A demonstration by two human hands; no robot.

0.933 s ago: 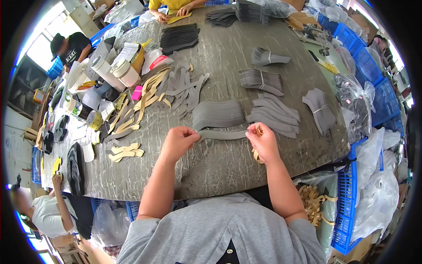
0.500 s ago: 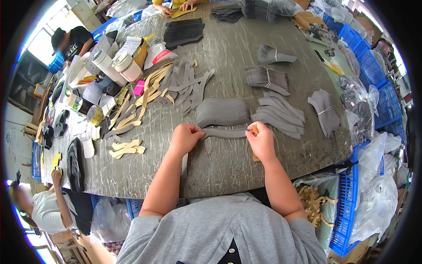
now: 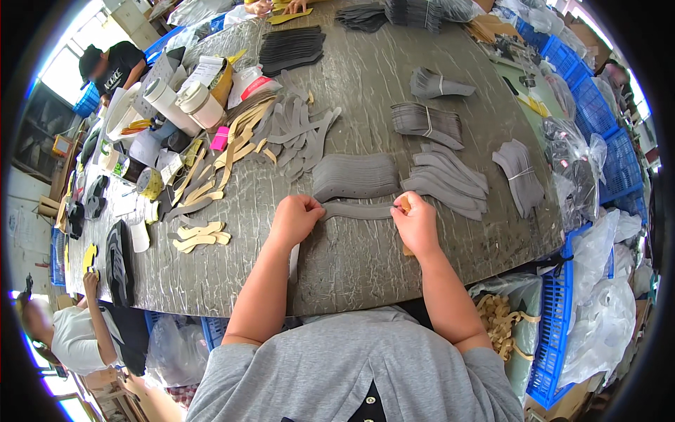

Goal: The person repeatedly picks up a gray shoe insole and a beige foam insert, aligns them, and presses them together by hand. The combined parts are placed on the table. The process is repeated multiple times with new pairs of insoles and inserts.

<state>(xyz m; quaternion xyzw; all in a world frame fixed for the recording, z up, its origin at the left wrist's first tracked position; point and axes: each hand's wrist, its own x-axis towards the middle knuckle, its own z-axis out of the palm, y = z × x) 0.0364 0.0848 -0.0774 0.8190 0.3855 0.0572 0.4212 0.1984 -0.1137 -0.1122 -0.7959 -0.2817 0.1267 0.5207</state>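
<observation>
A curved grey strip (image 3: 357,211) stretches between my two hands, just in front of a neat stack of grey strips (image 3: 355,176). My left hand (image 3: 297,216) pinches its left end. At the other end, the fingers of my right hand (image 3: 416,221) are closed on the strip, and a small tan piece shows by those fingers. Fanned grey strips (image 3: 450,181) lie just beyond my right hand. Under my left wrist a pale, narrow strip (image 3: 294,261) is partly hidden.
Loose grey pieces (image 3: 301,133) and cream strips (image 3: 202,237) lie to the left. Tied bundles (image 3: 519,177) sit on the right. Cups and a white jar (image 3: 200,105) crowd the far left. A blue crate (image 3: 552,330) stands at the right edge. Co-workers are at the left and far side.
My hands keep hold of the strip and barely move. The view shifts very slightly. At the far edge, a co-worker's hands move a little over a yellow piece.
</observation>
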